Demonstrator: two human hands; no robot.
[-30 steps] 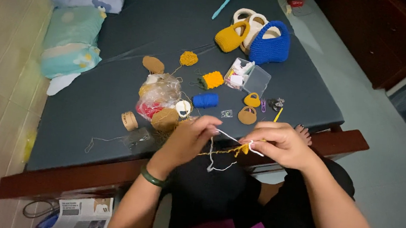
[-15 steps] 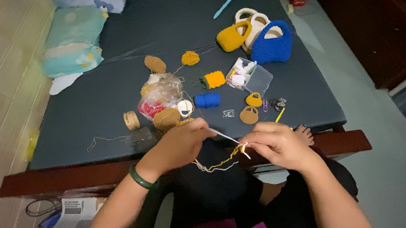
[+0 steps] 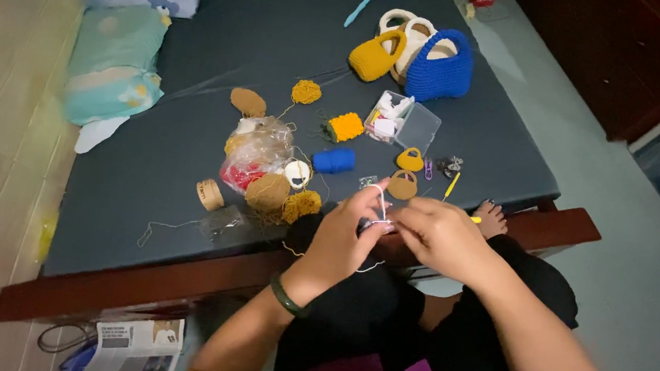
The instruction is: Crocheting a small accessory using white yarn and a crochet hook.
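The person sits at the near edge of a low bed with a dark mattress (image 3: 184, 188), both hands raised just over its wooden front rail (image 3: 200, 282). The left hand (image 3: 345, 239) and the right hand (image 3: 438, 238) meet almost knuckle to knuckle, working a small crochet piece (image 3: 375, 224) with a pale loop of yarn (image 3: 380, 194) arching above it. The left fingers (image 3: 368, 205) are pinched together on the piece, seemingly to keep it taut; the right fingers are curled closed near it, though I cannot tell exactly what they grip, since the piece is mostly hidden and blurred. A thin strand hangs below the hands toward the lap.

The supplies lie within arm's reach toward the near edge, which fits seated work: a clear plastic bag of yarn (image 3: 257, 148), a mustard yarn ball (image 3: 302, 204), a blue yarn roll (image 3: 334, 160), a small tan spool (image 3: 210, 194), and two tiny crocheted bags (image 3: 406, 173) beside a yellow crochet hook (image 3: 451, 186). A clear plastic box (image 3: 404, 122) sits open mid-mattress. Finished pieces are set back toward the far right corner, out of the way: a yellow crocheted bag (image 3: 375, 55), a blue crocheted bag (image 3: 440, 71) and a cream one between. Pillows (image 3: 111, 68) are pushed to the left edge.
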